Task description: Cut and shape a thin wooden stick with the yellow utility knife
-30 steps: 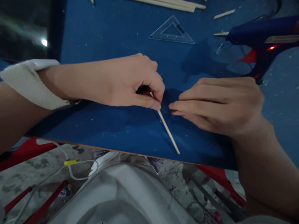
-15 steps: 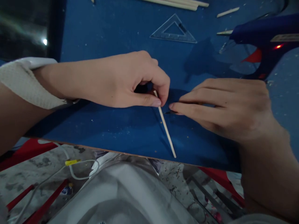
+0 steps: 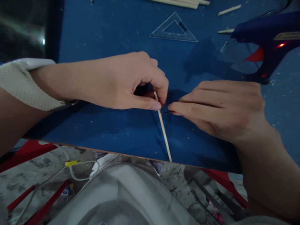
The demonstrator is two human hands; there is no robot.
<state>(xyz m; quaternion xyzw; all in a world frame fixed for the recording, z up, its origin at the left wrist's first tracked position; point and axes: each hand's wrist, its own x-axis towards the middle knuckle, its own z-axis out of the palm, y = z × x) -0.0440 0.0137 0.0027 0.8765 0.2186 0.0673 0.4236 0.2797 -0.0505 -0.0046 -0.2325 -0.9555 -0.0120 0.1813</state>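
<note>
My left hand (image 3: 133, 82) pinches a thin wooden stick (image 3: 165, 134) near its upper end, between thumb and forefinger. The stick slants down toward the table's front edge. Just to the right, my right hand (image 3: 222, 109) is closed, its thumb and forefinger pressed around a small dark blade (image 3: 167, 112). Only the thin tip of the blade shows, pointing left at the stick; the rest is hidden in my fingers. From this angle I cannot tell whether blade and stick touch.
A clear set square (image 3: 168, 36) lies beyond my hands on the blue table (image 3: 105, 37). At right is a blue glue gun (image 3: 255, 28) with a lit red light. More wooden sticks (image 3: 180, 3) and a short piece (image 3: 229, 10) lie at the back. A dark screen (image 3: 23, 28) is far left.
The stick's lower end has swung a little to the left and toward the table edge. My right hand has shifted slightly left with the blade. Both grips are kept.
</note>
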